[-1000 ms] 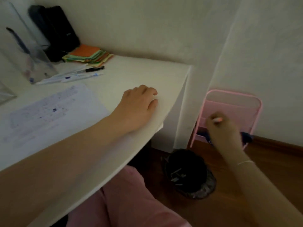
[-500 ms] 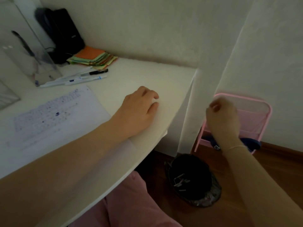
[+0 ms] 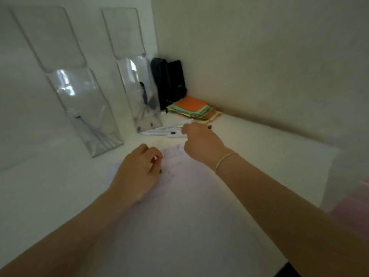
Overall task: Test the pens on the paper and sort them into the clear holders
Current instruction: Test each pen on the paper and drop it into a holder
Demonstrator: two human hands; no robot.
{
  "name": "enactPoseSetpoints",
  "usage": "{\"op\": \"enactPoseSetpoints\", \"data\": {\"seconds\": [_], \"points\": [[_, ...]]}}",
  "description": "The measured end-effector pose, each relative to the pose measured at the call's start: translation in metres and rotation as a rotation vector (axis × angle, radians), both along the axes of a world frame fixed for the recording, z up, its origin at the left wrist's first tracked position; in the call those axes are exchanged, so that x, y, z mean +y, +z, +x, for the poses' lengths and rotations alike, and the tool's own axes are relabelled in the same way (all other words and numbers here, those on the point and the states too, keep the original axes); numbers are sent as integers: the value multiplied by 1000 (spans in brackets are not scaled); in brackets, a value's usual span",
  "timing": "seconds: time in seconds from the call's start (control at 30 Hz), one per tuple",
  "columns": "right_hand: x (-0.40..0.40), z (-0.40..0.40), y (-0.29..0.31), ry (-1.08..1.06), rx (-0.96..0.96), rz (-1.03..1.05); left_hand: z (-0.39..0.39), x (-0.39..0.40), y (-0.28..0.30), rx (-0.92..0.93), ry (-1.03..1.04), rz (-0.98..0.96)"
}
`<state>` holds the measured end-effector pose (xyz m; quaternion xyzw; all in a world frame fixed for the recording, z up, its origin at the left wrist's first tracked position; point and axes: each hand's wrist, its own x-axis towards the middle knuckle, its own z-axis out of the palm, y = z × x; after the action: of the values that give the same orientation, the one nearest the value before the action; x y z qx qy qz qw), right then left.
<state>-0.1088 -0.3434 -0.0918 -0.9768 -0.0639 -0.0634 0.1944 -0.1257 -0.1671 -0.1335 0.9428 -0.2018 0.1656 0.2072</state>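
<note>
R hand [image 3: 201, 144] over loose pens [image 3: 165, 131], grip unclear, fingertips hidden | L hand [image 3: 137, 172] curled empty on paper [image 3: 179, 196] | tabletop [image 3: 269, 156] R side free | clear holders [image 3: 93, 116] by wall.

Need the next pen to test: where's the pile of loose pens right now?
In the head view the loose pens lie on the white desk, just right of the nearer-to-corner clear holder and before the coloured paper stack; the right hand reaches them.

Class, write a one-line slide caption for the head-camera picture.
Right hand reaches the loose pens by two clear holders; left hand rests on the paper.
</note>
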Motion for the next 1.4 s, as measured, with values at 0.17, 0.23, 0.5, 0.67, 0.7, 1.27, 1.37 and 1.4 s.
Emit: {"op": "enactPoseSetpoints", "data": {"seconds": [0.17,0.23,0.5,0.67,0.7,1.27,1.37,1.4], "points": [[32,54,-21,0,-16,-312,2,25,-18,48,25,-54],[36,67,-27,-12,-43,-412,4,26,-22,78,22,-91],[39,82,-33,33,-148,-665,8,27,-28,-5,-21,-103],[38,81,-19,61,-286,-654,7,28,-28,7,-11,-106],[37,79,-13,76,-315,-644,7,29,-28,30,-10,-120],[57,3,15,125,254,1356,-2,16,11,356,-211,-670],[55,-2,12,154,308,1236,-5,14,12,389,-260,-639],[53,-2,12,141,299,1230,-5,14,13,417,-275,-658]]}}
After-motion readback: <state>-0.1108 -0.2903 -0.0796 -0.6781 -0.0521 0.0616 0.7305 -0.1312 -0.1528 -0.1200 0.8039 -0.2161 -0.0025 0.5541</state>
